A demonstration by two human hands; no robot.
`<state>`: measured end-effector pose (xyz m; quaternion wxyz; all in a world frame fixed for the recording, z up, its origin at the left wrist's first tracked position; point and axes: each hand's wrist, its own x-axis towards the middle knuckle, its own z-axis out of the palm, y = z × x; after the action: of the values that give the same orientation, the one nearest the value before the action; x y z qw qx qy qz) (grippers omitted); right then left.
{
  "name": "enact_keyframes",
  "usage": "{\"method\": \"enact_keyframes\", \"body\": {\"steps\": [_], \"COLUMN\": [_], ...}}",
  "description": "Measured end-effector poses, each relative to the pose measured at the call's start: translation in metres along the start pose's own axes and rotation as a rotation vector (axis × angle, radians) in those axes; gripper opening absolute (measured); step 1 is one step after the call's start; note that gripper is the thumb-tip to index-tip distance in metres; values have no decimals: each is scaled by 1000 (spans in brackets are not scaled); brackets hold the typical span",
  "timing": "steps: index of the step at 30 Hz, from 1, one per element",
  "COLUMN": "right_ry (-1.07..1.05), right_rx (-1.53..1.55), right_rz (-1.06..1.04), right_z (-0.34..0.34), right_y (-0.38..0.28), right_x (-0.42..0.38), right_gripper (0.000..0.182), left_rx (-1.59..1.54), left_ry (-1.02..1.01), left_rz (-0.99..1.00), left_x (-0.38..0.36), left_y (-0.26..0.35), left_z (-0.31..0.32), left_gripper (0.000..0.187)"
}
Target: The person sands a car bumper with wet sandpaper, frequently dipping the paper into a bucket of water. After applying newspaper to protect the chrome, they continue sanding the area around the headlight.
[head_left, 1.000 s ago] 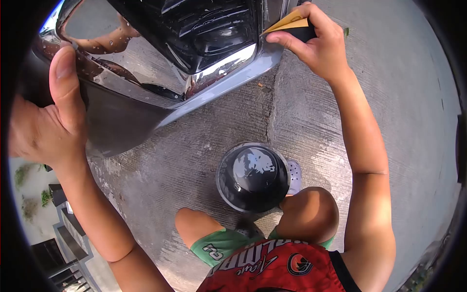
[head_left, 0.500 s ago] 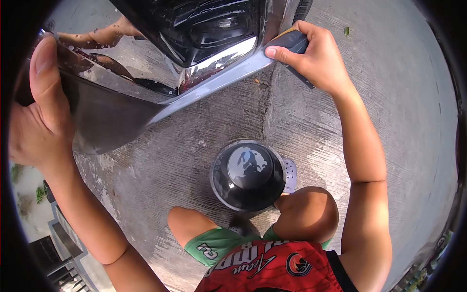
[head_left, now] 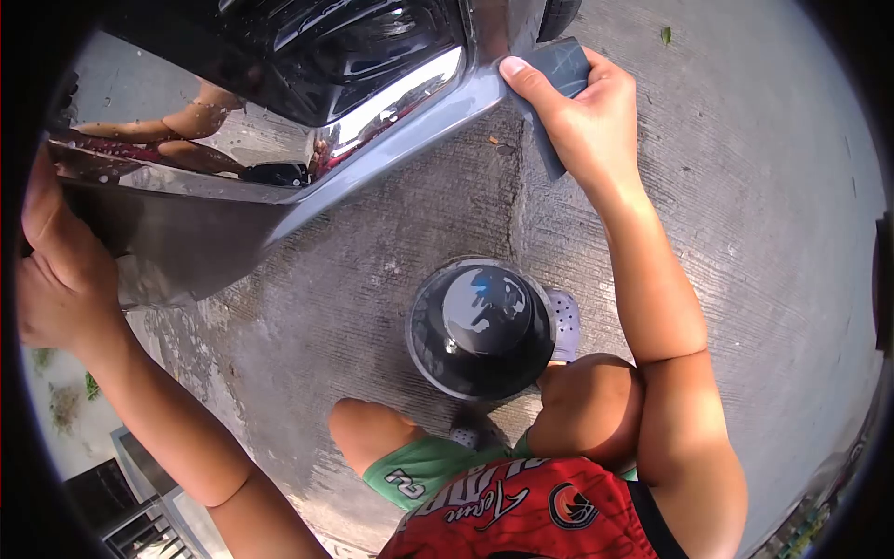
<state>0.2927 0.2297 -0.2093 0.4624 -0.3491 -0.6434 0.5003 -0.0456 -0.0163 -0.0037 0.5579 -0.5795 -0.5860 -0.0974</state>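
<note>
Dark-grey, flexible abrasive-looking sheet (head_left: 562, 67), pinched between thumb and nearly closed fingers of the right hand (head_left: 596, 121), at the pale-edged grey car bumper (head_left: 391, 149). Left hand (head_left: 70, 279) at the bumper's other end, finger spread and grip impossible to tell. Below, round black grey-rimmed basin (head_left: 430, 340) on grooved grey concrete (head_left: 354, 289).

From the head, we look forward and steeply down through one round, wide-angle view: the red jersey (head_left: 521, 508) near at the bottom edge, the car bumper (head_left: 396, 144) farther off, above.
</note>
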Motion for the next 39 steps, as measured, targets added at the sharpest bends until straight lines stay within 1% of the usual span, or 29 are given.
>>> {"method": "enact_keyframes", "body": {"steps": [2, 3, 6, 7, 8, 9, 11, 13, 14, 16, 18, 19, 22, 23, 26, 27, 28, 30, 31, 32, 34, 35, 36, 38, 39], "right_ry": [-69, -39, 7, -3, -46, -37, 11, 64, 34, 12, 125, 102, 8, -17, 31, 42, 115, 110, 168, 365, 440, 432, 397, 321, 227], "right_rx": [-79, -111, 71, 35, -51, -25, 72, 202, 95, 33, 219, 246, 233, 186, 463, 551, 597, 468, 535, 563, 463, 341, 326, 288, 287], "right_rz": [-78, -184, -30, -1, -84, -85, -55, 0, -143, -199, -59, -4, -149, -146, -273, -201, -214, -201, -193, -172, -105, -65, -36, 40, 109], "right_z": [24, 27, 10, 22, 33, 30, 23, 19, 29, 34, 10, 6, 27, 28, 34, 44, 62, 66, 56, 45, 18, 12, 12, 16, 14], "right_y": [3, 7, 2, 2, 16, 11, 9, 14, 24, 27, 19, 24, 60, 71, 94, 100, 108, 125, 120, 115, 121, 124, 126, 136, 129], "right_x": [-23, -22, -5, -17, -28, -25, -24, -22, -34, -34, -12, -6, -27, -26, 1, -4, -15, -13, 0, 17, 38, 35, 28, 1, -11], "right_gripper": [30, 27, 29, 29, 26, 26, 26, 27, 23, 22, 22, 26, 30, 36, 44, 51, 51, 53, 53, 51, 51, 51, 51, 49, 46], "left_rx": [8, 4, 4, 6, 12, 6, -18, 17, 27, 53, 76, 89, 136, 155, 220, 186, 164, 119, 110, 99, 77, 60, 43, -72, -121], "left_ry": [4, 22, 54, 55, 62, 84, 131, 142, 154, 185, 211, 221, 289, 316, 377, 367, 364, 360, 366, 364, 359, 358, 360, -113, -361], "left_rz": [-19, -21, -14, -20, -43, -38, -2, 12, 25, 43, 67, 71, 103, 115, 158, 148, 135, 109, 112, 133, 173, 175, 178, 338, 518], "left_x": [2, 4, 0, -1, 3, 8, 16, 12, 12, 16, 19, 19, 27, 29, 33, 36, 37, 38, 39, 37, 33, 25, 15, -23, -35], "left_y": [5, 5, 3, 4, 9, 14, 21, 18, 20, 24, 27, 29, 38, 42, 61, 65, 68, 72, 77, 81, 91, 103, 118, 180, 204], "left_z": [-1, 0, 1, -1, -2, -2, -2, -5, -3, -3, -5, -5, -4, -5, -8, -7, -6, -5, -6, -7, -7, -3, 3, 12, 24], "left_gripper": [30, 31, 34, 35, 37, 38, 41, 39, 41, 45, 51, 54, 65, 69, 80, 85, 86, 89, 89, 84, 75, 71, 68, 60, 63]}}
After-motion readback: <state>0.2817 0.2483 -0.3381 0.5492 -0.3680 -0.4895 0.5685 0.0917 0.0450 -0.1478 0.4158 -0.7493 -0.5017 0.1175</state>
